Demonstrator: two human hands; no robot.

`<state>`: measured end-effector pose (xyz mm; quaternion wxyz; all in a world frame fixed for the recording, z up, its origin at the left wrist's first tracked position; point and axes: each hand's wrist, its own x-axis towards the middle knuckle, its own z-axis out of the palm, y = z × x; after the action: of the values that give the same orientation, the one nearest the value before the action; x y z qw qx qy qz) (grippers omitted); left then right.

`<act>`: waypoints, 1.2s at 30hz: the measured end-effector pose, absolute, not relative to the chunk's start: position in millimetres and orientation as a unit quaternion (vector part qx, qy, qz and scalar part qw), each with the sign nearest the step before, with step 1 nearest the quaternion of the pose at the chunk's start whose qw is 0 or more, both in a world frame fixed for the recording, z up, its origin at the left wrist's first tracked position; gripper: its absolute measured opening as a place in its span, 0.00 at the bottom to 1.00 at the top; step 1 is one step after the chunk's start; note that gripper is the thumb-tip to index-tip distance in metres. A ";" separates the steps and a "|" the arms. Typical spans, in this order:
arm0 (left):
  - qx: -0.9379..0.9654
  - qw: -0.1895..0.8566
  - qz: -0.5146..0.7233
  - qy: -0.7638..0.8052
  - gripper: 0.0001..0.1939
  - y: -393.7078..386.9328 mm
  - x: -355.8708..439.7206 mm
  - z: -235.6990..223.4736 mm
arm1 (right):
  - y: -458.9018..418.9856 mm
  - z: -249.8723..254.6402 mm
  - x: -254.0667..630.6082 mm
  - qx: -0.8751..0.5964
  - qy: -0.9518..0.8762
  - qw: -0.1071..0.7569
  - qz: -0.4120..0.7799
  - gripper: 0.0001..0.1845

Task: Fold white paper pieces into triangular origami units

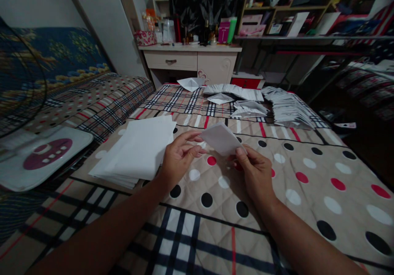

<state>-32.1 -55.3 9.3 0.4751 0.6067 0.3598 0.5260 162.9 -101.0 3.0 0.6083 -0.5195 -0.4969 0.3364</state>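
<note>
A folded white sheet of paper [222, 139] is held up over the bedspread, its lower right corner pinched between the thumb and fingers of my right hand [255, 168]. My left hand [181, 154] is at the paper's left corner, with thumb and fingers apart. The index fingertip is at the corner; whether it touches I cannot tell. Left of that hand lies a stack of plain white paper [138, 145], slightly fanned. Beyond my hands are folded paper pieces [249, 108], some opened into pointed boat-like shapes.
A long row of folded papers [291, 108] curves along the far right of the bed. One pointed folded piece [191, 83] lies at the far edge. The patterned bedspread [264, 234] covers the bed. A white plastic item [76, 137] stands at left, and a dresser [170, 57] beyond.
</note>
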 end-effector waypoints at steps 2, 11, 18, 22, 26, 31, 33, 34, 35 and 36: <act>0.608 0.475 0.521 0.365 0.19 -54.8 -32.1 8.6 | -101.1 4.0 162.3 -0.522 -0.494 0.607 0.338 0.17; 0.613 0.472 0.514 0.371 0.23 -54.3 -32.0 9.5 | -100.2 1.2 164.6 -0.531 -0.517 0.590 0.321 0.15; 0.617 0.478 0.492 0.384 0.25 -54.5 -33.5 7.4 | -99.5 0.7 164.2 -0.508 -0.578 0.581 0.265 0.09; 0.587 0.521 0.481 0.391 0.26 -55.9 -33.0 11.7 | -101.3 3.4 162.8 -0.504 -0.629 0.553 0.210 0.09; 0.525 0.585 0.481 0.388 0.28 -55.7 -32.1 14.7 | -102.1 -0.3 163.2 -0.502 -0.698 0.494 0.130 0.13; 0.445 0.636 0.496 0.389 0.26 -53.3 -31.6 13.8 | -102.3 -6.3 164.5 -0.508 -0.737 0.441 0.061 0.16; 0.422 0.651 0.498 0.386 0.26 -52.3 -32.1 13.3 | -102.2 -6.8 164.6 -0.507 -0.741 0.437 0.053 0.16; 0.413 0.657 0.498 0.385 0.25 -51.7 -32.5 13.1 | -102.2 -6.9 164.6 -0.506 -0.742 0.438 0.052 0.16; 0.407 0.662 0.498 0.384 0.25 -51.1 -32.9 12.8 | -102.2 -6.9 164.5 -0.505 -0.741 0.440 0.051 0.16; 0.402 0.666 0.498 0.383 0.24 -50.5 -33.4 12.6 | -102.2 -7.1 164.5 -0.504 -0.741 0.441 0.050 0.16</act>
<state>-33.4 -50.5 12.6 0.6662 0.4016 0.3835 0.4978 164.5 -102.2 -7.1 0.4409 -0.5042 -0.7408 0.0503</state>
